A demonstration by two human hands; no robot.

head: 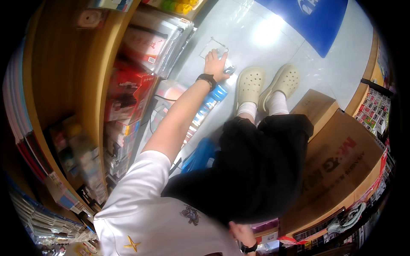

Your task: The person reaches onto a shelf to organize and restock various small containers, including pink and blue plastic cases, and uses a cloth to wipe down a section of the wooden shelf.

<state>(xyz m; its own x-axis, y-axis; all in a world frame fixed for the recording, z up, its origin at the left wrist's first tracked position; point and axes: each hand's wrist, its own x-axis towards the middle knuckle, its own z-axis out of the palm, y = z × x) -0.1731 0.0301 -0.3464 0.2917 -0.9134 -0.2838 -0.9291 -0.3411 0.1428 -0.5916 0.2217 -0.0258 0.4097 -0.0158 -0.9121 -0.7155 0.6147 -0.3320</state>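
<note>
My left hand (216, 65), with a dark band at its wrist, reaches down to the pale tiled floor. Its fingers and thumb close around a small blue and clear item (228, 69), blurred and mostly covered by the hand. Just beyond the fingertips a clear rectangular piece (209, 44) lies flat on the floor; whether it belongs to that item I cannot tell. Blue-capped plastic-wrapped goods (218, 92) are under my forearm. Low by my right side, my right hand (242, 233) has curled fingers and a black wristband; any contents are hidden.
Wooden shelves (110, 64) with clear-bagged red goods (144, 44) rise at left. Beige clogs (251, 84) are on my feet. A large cardboard box (339, 160) stands at right. Behind my legs is a blue plastic object (200, 155); a blue mat (317, 25) lies ahead.
</note>
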